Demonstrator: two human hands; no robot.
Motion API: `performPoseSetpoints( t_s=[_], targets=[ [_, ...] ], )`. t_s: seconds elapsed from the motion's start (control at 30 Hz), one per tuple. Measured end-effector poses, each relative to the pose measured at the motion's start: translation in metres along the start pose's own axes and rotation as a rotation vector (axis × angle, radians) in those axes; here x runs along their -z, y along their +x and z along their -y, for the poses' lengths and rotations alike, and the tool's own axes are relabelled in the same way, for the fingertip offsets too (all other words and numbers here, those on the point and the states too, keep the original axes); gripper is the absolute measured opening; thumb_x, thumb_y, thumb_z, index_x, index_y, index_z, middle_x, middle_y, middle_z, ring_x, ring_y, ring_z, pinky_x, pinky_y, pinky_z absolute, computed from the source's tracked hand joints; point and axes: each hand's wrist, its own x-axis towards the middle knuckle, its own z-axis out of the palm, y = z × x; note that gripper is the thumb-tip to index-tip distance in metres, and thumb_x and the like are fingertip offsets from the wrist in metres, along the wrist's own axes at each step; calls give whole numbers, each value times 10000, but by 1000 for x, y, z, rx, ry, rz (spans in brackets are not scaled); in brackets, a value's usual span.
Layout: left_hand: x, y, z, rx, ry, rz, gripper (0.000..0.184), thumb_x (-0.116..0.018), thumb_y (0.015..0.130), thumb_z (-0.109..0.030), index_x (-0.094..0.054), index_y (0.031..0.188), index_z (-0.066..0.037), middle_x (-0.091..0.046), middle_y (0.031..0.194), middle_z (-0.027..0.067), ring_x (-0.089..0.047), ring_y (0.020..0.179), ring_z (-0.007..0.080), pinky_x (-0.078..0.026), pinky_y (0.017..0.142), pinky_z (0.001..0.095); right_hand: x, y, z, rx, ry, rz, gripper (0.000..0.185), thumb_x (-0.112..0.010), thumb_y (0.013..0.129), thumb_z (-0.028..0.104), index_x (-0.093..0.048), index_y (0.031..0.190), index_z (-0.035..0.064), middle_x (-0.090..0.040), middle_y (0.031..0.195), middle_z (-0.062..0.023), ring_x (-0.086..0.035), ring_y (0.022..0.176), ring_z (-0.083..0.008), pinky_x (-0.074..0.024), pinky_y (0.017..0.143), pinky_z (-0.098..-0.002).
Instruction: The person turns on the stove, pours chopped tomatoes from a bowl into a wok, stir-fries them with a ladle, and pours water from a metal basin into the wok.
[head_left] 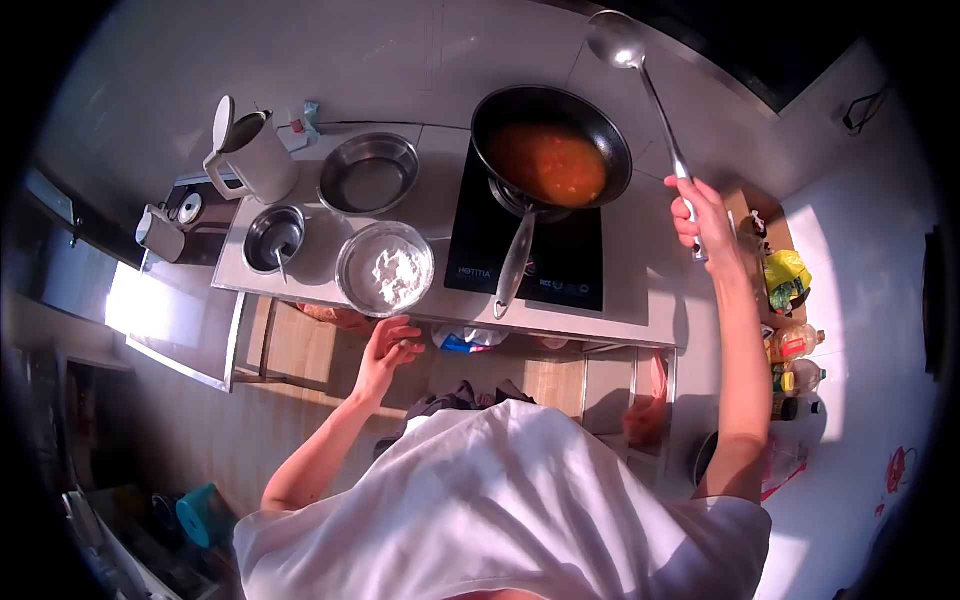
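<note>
My right hand (702,217) is wrapped round the handle of a metal ladle (617,40), which points up and away, to the right of the pan. The black frying pan (615,125) sits on an induction cooktop (470,225), its handle toward me, with orange-red soupy food (555,165) inside. My left hand (388,350) hangs just in front of the counter edge, fingers loosely bent and apart, holding nothing. Closest to it is a metal bowl (343,275) of white flour-like powder (392,278). Behind that bowl stands a wide metal basin (368,178).
Left of the basin are a small metal bowl (262,238) with a spoon in it and a white pitcher (262,165) with its lid raised. A white kettle (160,235) stands farther left. On the right are bottles (800,342) and a yellow bag (787,272).
</note>
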Motion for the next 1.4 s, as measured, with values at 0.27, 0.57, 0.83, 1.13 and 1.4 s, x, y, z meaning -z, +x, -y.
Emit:
performPoseSetpoints(
  t_s=[0.27, 0.57, 0.83, 1.13, 1.4],
  targets=[
    [9, 5, 6, -199, 240, 10, 505, -649, 791, -118, -440, 1250, -116, -494, 1137, 65, -463, 1074, 144, -348, 937, 333, -23, 17, 5, 748, -317, -515, 181, -463, 913, 201, -475, 963, 28, -431, 598, 7, -389, 423, -59, -319, 364, -214],
    [39, -19, 31, -117, 309, -132, 483, -614, 800, -367, -503, 1235, -190, -297, 1350, 35, -268, 1270, 203, -255, 999, 397, -30, -11, -51, 244, -285, -425, 232, -487, 908, 272, -422, 804, 75, -402, 561, 16, -368, 391, -40, -289, 322, -205],
    [80, -30, 47, -94, 112, -261, 330, -594, 839, -230, -551, 1151, -131, -348, 1274, 32, -396, 1105, 149, -386, 894, 291, -40, -26, -90, -306, -21, -189, 224, -497, 897, 321, -445, 874, 104, -381, 569, 49, -318, 391, -18, -243, 344, -181],
    [107, -30, 35, -71, -34, -322, 350, -561, 854, -188, -500, 1189, -106, -458, 1256, 12, -368, 1206, 133, -275, 997, 302, -316, -56, -94, -384, 556, 348, 258, -501, 904, 310, -477, 956, 58, -404, 605, 26, -345, 418, -32, -280, 353, -185],
    [157, -114, 110, 194, -10, -501, 329, -566, 852, -198, -516, 1172, -138, -448, 1278, 12, -365, 1213, 128, -260, 1020, 314, -365, 18, -150, -487, 658, 456, 263, -496, 901, 312, -471, 935, 53, -399, 588, 26, -372, 419, -58, -314, 357, -202]
  ],
)
